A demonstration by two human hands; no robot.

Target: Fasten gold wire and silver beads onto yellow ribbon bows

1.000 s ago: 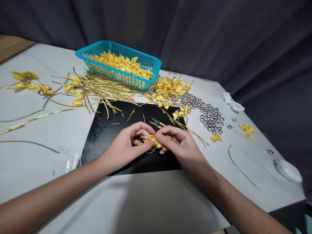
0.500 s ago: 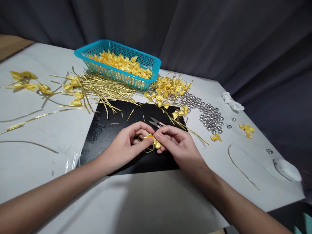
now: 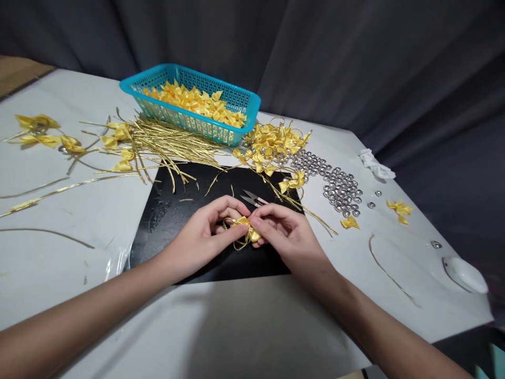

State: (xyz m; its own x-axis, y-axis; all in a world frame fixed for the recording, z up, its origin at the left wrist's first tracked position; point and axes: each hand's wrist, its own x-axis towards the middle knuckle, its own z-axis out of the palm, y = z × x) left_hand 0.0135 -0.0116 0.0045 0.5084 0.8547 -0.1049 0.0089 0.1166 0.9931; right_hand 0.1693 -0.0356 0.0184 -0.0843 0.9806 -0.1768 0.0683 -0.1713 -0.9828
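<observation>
Because it's partly covered, I can't see all of the yellow bow [image 3: 254, 236] gripped by the fingers [image 3: 236, 232] of left hand [image 3: 209, 227] and right hand [image 3: 291, 231], over a black mat [image 3: 158, 247]; snips [image 3: 252, 200] are partly hidden.

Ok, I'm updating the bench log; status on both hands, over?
Left hand and right hand: pinching one yellow ribbon piece. Piece held over black mat. Snips just beyond the fingers, blades apart.

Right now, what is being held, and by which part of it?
A yellow bow: the left hand pinches its left part, and the right hand pinches near its middle, the exact spot there hidden.
</observation>
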